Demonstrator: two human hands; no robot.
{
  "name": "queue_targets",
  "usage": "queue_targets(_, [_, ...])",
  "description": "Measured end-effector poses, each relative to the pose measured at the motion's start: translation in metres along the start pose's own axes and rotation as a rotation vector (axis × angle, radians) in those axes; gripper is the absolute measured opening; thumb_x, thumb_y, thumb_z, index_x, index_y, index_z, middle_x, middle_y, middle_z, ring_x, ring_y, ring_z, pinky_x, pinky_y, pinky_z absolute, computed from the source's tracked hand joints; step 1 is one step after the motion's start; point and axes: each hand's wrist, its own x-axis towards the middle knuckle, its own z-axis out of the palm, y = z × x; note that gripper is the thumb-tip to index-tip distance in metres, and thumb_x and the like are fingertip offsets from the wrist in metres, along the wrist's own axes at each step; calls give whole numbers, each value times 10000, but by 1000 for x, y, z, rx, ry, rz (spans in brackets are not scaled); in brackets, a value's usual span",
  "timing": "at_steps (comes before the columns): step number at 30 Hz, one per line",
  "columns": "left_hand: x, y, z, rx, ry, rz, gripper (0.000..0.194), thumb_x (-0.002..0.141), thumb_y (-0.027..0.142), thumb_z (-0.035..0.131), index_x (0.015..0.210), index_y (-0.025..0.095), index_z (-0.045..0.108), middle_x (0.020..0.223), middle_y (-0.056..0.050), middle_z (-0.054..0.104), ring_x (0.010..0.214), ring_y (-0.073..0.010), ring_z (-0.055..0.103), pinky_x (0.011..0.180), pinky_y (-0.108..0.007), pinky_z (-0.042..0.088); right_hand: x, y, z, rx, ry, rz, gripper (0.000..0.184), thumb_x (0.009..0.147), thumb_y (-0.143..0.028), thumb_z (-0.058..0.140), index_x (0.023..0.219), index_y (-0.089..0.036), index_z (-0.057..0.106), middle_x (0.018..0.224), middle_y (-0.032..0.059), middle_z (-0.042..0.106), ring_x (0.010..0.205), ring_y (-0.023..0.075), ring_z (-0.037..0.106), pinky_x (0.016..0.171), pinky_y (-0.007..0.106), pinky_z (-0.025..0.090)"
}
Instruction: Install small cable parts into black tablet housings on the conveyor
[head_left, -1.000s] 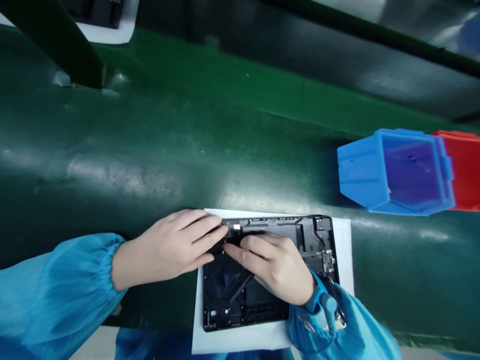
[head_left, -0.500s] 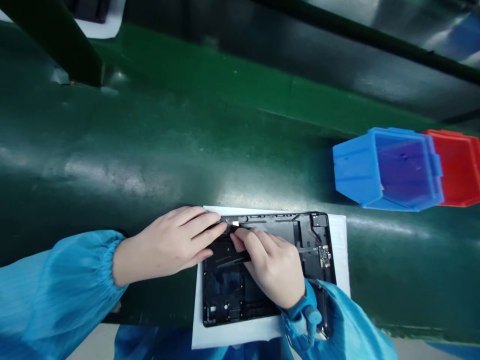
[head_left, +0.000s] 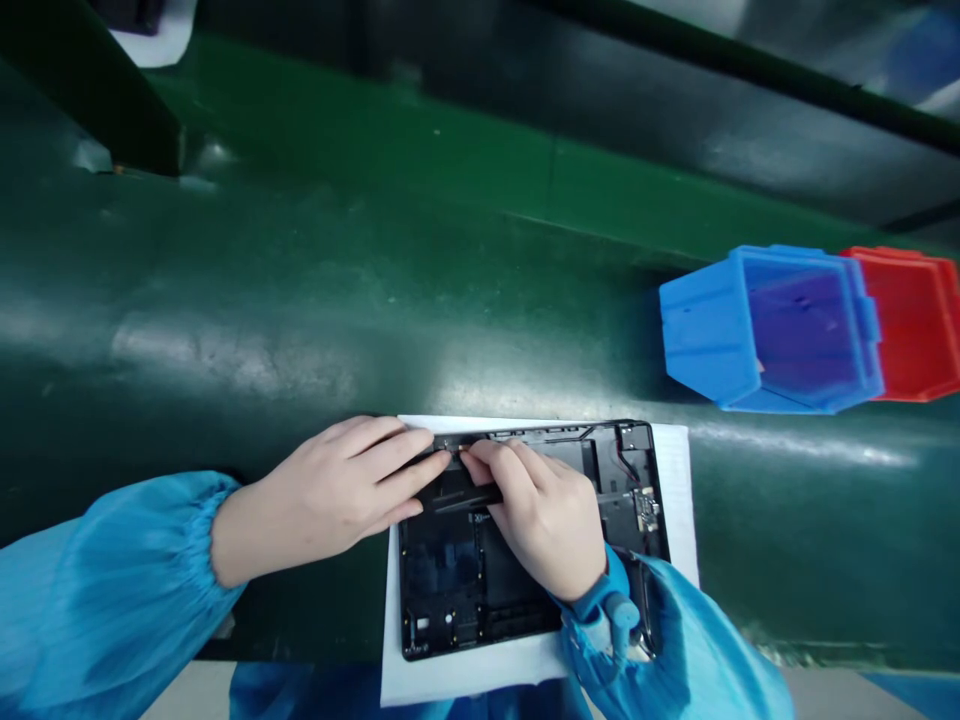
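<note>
Close fingertip work, as I judge it from my remote post, centers on the far-left edge of a black device casing [head_left: 439, 595], lying interior-up on a white sheet [head_left: 679, 520] at the near side of a green bench [head_left: 300, 330]; the next move calls for light pressure and a steady casing. The right hand [head_left: 546, 520], closed around a slim black tool [head_left: 469, 498], pinches near that edge; I cannot tell on what. The left hand [head_left: 322, 505], fingers extended and slightly parted, touches the corner.
</note>
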Motion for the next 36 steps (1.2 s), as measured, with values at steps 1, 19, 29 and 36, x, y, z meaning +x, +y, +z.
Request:
queue_targets(1, [0,0,0,1,-1,4,389,902,293,447,1276,188,473,1205,-80,553,1098,-246,505,883,-374,480,0,0,0,3,0,2,236,941,-243,422,845,-152,617,622,15,616,510,127,505,514,244,342])
queue_targets(19, [-1,-2,3,-157,56,-128,317,887,314,475,1193,273,548,1184,-90,518,1087,-263,489,900,-450,446,-56,17,-79,-17,395,-381,31,803,-109,614,821,-88,627,570,60,638,500,139,531,443,292,370])
queue_targets(29, [76,5,-2,-240,-97,-300,332,903,336,432,1185,163,461,1047,-98,585,934,-229,574,837,-377,467,-46,89,-73,-181,481,-603,34,795,-97,605,797,-127,590,502,-10,570,452,105,464,435,261,345])
queue_targets(36, [67,-13,-14,-268,-49,-418,273,950,308,280,842,202,507,840,-30,596,757,-156,590,731,-286,478,-60,118,-54,-91,586,-497,154,840,-107,482,728,-147,579,439,-37,469,396,102,402,403,265,260])
